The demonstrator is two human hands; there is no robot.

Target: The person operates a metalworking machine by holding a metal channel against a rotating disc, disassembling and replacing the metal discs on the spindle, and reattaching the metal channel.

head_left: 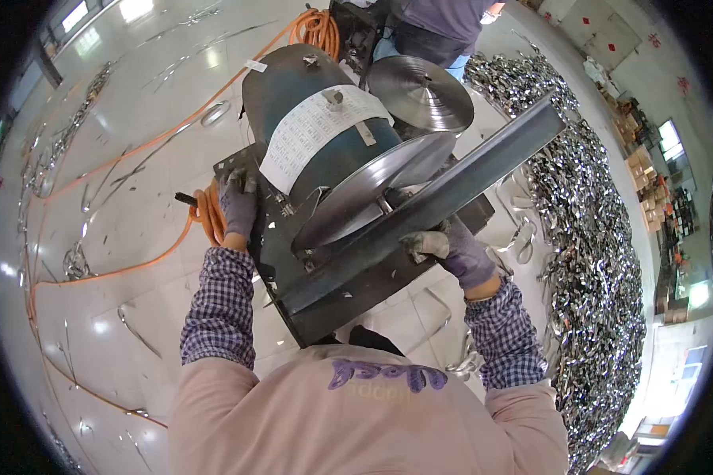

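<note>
Apparent steadying: left hand (pixel 238 204) grips base (pixel 362 299) at nine o'clock, right hand (pixel 461 252) pinches beam (pixel 483 165) at four; shifting requires both.

Checked purple-white sleeves (pixel 505 332); orange cable (pixel 315 33).

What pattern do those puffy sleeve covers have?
Small purple-and-white checks on the cloth sleeve covers, clearest in the head view.

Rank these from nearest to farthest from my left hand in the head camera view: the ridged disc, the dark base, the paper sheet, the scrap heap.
From your left hand:
1. Dark base, right at the hand.
2. Paper sheet, wrapped over the drum, to its right.
3. Ridged disc, beyond the sheet.
4. Scrap heap, far right.
</note>
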